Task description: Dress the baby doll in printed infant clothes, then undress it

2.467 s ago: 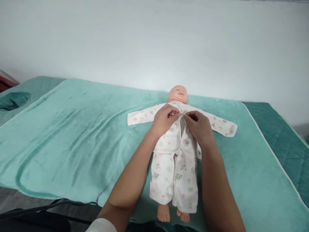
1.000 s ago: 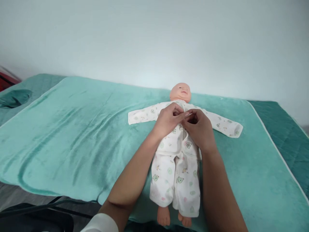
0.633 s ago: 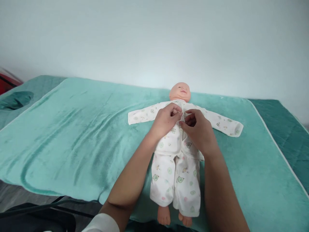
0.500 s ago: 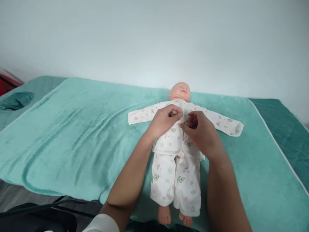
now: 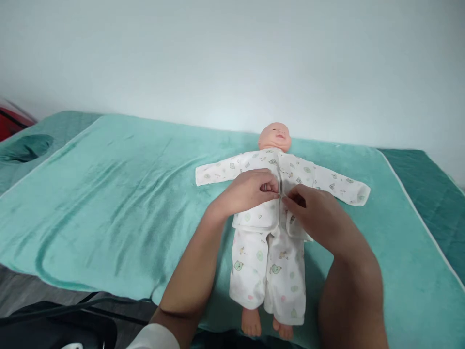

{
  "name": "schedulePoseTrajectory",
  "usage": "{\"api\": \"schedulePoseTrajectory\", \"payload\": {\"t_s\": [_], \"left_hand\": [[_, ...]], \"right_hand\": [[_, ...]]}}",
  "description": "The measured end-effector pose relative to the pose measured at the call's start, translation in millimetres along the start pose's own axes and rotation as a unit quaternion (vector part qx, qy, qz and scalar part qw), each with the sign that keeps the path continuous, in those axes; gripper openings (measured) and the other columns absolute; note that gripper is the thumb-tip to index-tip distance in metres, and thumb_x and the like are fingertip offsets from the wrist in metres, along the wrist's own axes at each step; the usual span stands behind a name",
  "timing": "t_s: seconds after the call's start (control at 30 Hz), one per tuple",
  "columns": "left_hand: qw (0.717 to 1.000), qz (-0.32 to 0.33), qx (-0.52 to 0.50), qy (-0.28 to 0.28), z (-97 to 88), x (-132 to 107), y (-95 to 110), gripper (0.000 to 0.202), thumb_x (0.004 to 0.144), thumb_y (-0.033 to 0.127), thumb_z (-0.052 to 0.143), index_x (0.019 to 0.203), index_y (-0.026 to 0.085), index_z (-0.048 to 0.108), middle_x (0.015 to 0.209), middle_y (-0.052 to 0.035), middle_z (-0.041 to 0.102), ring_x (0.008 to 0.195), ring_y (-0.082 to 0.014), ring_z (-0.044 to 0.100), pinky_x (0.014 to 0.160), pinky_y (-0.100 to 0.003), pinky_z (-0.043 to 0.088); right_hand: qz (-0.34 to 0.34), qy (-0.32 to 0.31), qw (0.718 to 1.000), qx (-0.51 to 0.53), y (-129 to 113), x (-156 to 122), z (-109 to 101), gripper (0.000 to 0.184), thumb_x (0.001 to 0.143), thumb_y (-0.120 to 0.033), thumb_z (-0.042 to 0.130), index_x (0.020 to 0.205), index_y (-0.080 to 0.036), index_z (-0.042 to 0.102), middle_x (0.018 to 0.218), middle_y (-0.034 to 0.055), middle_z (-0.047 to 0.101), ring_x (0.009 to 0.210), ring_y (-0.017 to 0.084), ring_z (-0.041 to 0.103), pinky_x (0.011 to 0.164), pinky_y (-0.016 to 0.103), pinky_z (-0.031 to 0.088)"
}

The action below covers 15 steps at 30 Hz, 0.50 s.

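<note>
On my feed a plain pale wall (image 5: 232,58) fills the top half, and below it a bed (image 5: 428,194) with a dark green quilted cover runs across the view. A lighter teal blanket (image 5: 109,194) is spread over most of it, hanging a little over the near edge. On the blanket, right of centre, a doll (image 5: 269,242) lies on its back, its bare head (image 5: 275,136) toward the wall and its arms stretched out to both sides. It wears a white printed shirt (image 5: 254,215) with long sleeves and matching trousers (image 5: 267,271); the shirt's front opening runs down the middle of the chest. Both forearms come in from the bottom of my view and meet over that opening. The left hand (image 5: 249,191) is curled nearly closed, thumb and fingertips pinching the shirt edge on its side at mid-chest. The right hand (image 5: 314,213) rests just across the gap, thumb and forefinger pressed together on the opposite edge, its other fingers folded in. The two hands are almost touching at the seam. I cannot make out a button or snap between the fingertips. The doll's two bare feet (image 5: 250,322) poke out of the trouser legs near the blanket's edge.
</note>
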<state>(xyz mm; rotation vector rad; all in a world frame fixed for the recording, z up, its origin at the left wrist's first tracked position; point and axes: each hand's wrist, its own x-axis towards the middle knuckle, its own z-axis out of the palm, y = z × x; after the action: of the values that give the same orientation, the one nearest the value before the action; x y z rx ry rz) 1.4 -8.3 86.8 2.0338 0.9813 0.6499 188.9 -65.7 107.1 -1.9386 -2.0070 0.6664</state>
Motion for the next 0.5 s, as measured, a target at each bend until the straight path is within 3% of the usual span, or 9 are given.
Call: {"api": "schedulePoseTrajectory", "payload": {"t_s": [0.13, 0.3, 0.5], "left_hand": [[0.998, -0.014, -0.060, -0.018, -3.6, -1.7, -0.1, 0.012, 0.088, 0.028, 0.058, 0.081, 0.019, 0.064, 0.078, 0.0025, 0.060, 0.071, -0.0113, 0.052, 0.064, -0.025, 0.039], [0.980, -0.021, -0.192, -0.042, -5.5, -3.6, -4.1, 0.011, 0.088, 0.028, 0.062, 0.086, 0.017, 0.064, 0.076, 0.0015, 0.062, 0.071, -0.0100, 0.055, 0.062, -0.023, 0.042], [0.948, -0.048, -0.311, -0.048, -0.6, -2.3, -7.5, 0.014, 0.088, 0.028, 0.067, 0.086, 0.015, 0.062, 0.072, -0.0021, 0.066, 0.063, -0.0111, 0.062, 0.056, -0.024, 0.049]], "right_hand": [[-0.001, -0.032, 0.989, 0.142, 8.4, 6.8, -3.8, 0.031, 0.093, -0.045, 0.056, 0.074, -0.021, 0.056, 0.065, -0.0025, 0.054, 0.058, 0.012, 0.042, 0.052, 0.026, 0.030], [-0.049, -0.066, 0.943, 0.322, 19.3, 10.0, 5.1, 0.031, 0.093, -0.047, 0.062, 0.077, -0.021, 0.058, 0.067, -0.0032, 0.050, 0.061, 0.010, 0.043, 0.054, 0.024, 0.033], [-0.039, -0.053, 0.913, 0.403, 25.5, 11.0, 14.8, 0.025, 0.086, -0.044, 0.073, 0.084, -0.020, 0.064, 0.075, -0.0018, 0.056, 0.063, 0.009, 0.050, 0.057, 0.023, 0.039]]}}
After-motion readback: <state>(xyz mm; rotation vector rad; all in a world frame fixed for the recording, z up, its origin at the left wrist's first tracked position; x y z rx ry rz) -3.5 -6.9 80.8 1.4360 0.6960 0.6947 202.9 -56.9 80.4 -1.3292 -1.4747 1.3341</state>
